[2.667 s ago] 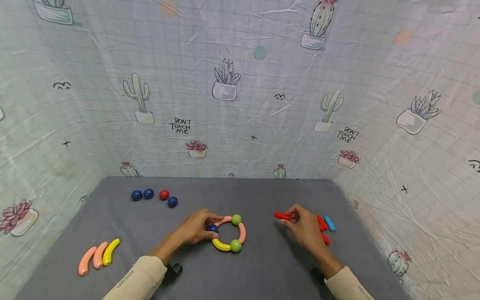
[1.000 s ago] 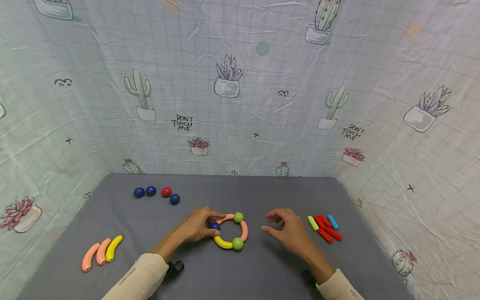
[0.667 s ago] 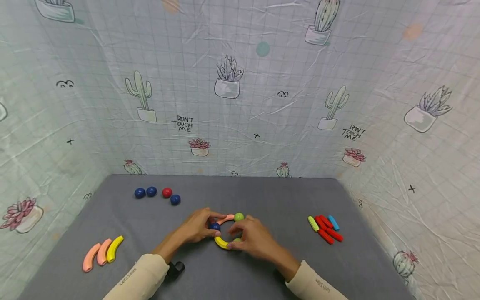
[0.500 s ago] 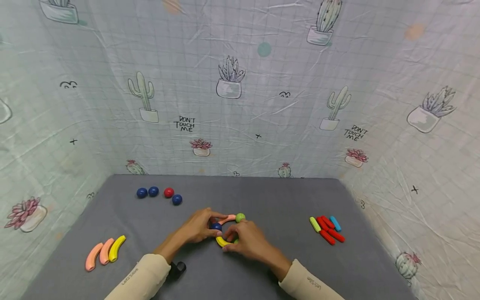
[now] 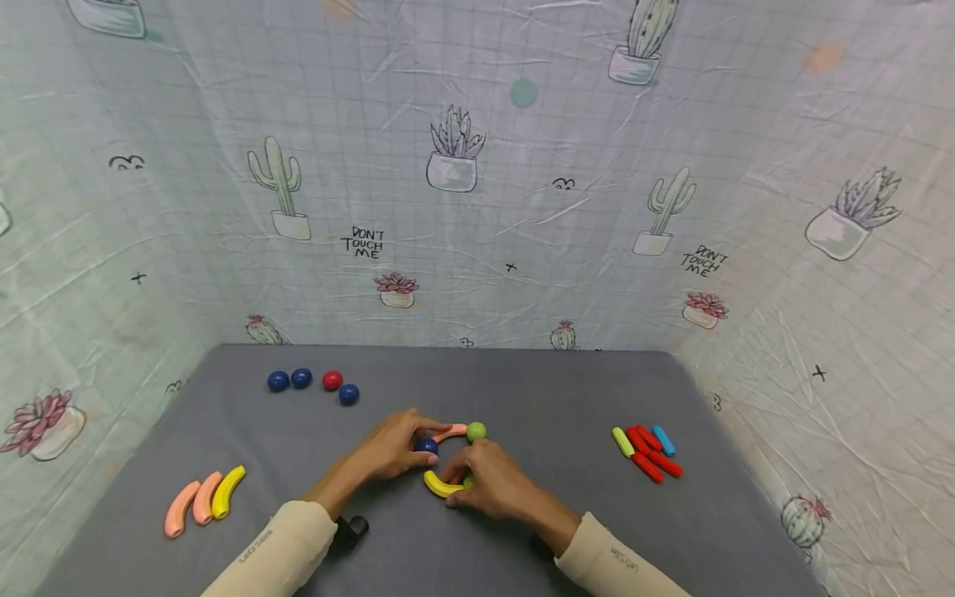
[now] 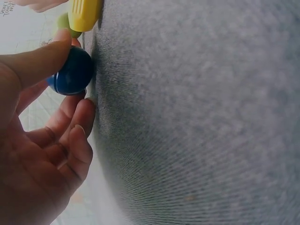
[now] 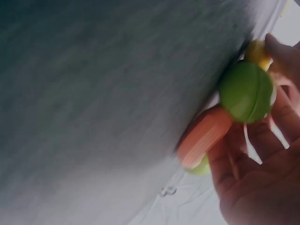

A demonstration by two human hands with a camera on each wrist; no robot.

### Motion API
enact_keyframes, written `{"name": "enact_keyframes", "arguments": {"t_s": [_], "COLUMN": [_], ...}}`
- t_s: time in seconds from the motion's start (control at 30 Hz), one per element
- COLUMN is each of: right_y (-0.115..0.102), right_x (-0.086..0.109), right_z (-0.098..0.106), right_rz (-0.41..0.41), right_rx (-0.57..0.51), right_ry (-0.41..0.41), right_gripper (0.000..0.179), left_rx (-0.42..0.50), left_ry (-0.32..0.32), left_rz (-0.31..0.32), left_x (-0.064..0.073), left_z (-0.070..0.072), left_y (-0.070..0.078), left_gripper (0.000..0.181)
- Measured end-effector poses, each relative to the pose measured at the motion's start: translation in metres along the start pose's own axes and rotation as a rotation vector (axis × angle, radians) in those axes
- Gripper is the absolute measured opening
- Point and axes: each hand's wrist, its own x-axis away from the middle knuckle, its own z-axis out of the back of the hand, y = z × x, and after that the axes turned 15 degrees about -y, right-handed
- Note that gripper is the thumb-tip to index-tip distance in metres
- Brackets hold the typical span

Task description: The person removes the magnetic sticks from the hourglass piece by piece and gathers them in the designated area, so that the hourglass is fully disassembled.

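Note:
My left hand (image 5: 391, 446) holds a blue ball (image 5: 427, 446) between thumb and fingers; the left wrist view shows this ball low at the cloth. A pink curved tube (image 5: 452, 431) runs from behind it to a green ball (image 5: 476, 430). My right hand (image 5: 492, 478) pinches a yellow curved tube (image 5: 440, 484) near its right end, beside a second green ball (image 7: 243, 91). That ball joins another pink curved tube (image 7: 206, 133), mostly hidden by the hand in the head view. A gap shows between the yellow tube's left end and the blue ball.
At left lie two pink curved tubes (image 5: 204, 497) and a yellow curved tube (image 5: 228, 492). Several balls, blue and one red (image 5: 332, 381), sit at the back left. Red sticks (image 5: 647, 467), a lime stick (image 5: 622, 443) and a blue stick (image 5: 663, 441) lie at right.
My right hand has let go of a red stick at the right and come to the ring. The yellow tube's left end has parted from the blue ball. My left hand stays put.

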Motion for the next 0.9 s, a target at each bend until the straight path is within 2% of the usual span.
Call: {"name": "enact_keyframes", "arguments": {"t_s": [0.1, 0.27, 0.37, 0.47, 0.53, 0.6, 0.67, 0.77, 0.83, 0.9], "right_y": [0.007, 0.02, 0.028, 0.034, 0.037, 0.038, 0.04, 0.04, 0.041, 0.041], "right_x": [0.005, 0.017, 0.022, 0.023, 0.022, 0.021, 0.019, 0.017, 0.015, 0.013], "right_z": [0.004, 0.013, 0.018, 0.02, 0.02, 0.019, 0.019, 0.02, 0.021, 0.021], "right_rz": [-0.003, -0.053, -0.018, 0.046, 0.07, 0.064, 0.041, 0.009, -0.006, -0.013], "right_rx": [-0.017, -0.07, -0.074, -0.057, -0.052, -0.061, -0.079, -0.097, -0.096, -0.097], "right_ry": [0.018, 0.085, 0.091, 0.071, 0.055, 0.047, 0.05, 0.069, 0.08, 0.088], "right_gripper": [0.026, 0.029, 0.031, 0.029, 0.028, 0.025, 0.023, 0.02, 0.019, 0.019], "left_rx": [-0.031, -0.139, -0.23, -0.323, -0.358, -0.367, -0.363, -0.343, -0.331, -0.317], "left_ry": [0.012, 0.044, 0.096, 0.183, 0.236, 0.259, 0.235, 0.157, 0.122, 0.113], "left_rz": [0.013, 0.028, 0.037, 0.049, 0.042, 0.011, -0.037, -0.11, -0.137, -0.14], "left_x": [0.001, -0.001, -0.003, -0.001, 0.001, 0.005, 0.008, 0.011, 0.011, 0.008], "left_z": [0.0, -0.002, -0.005, -0.008, -0.01, -0.012, -0.015, -0.021, -0.023, -0.025], "left_y": [0.002, 0.007, 0.012, 0.018, 0.023, 0.03, 0.035, 0.04, 0.041, 0.04], "left_gripper": [0.052, 0.051, 0.049, 0.047, 0.044, 0.038, 0.031, 0.022, 0.019, 0.018]}}
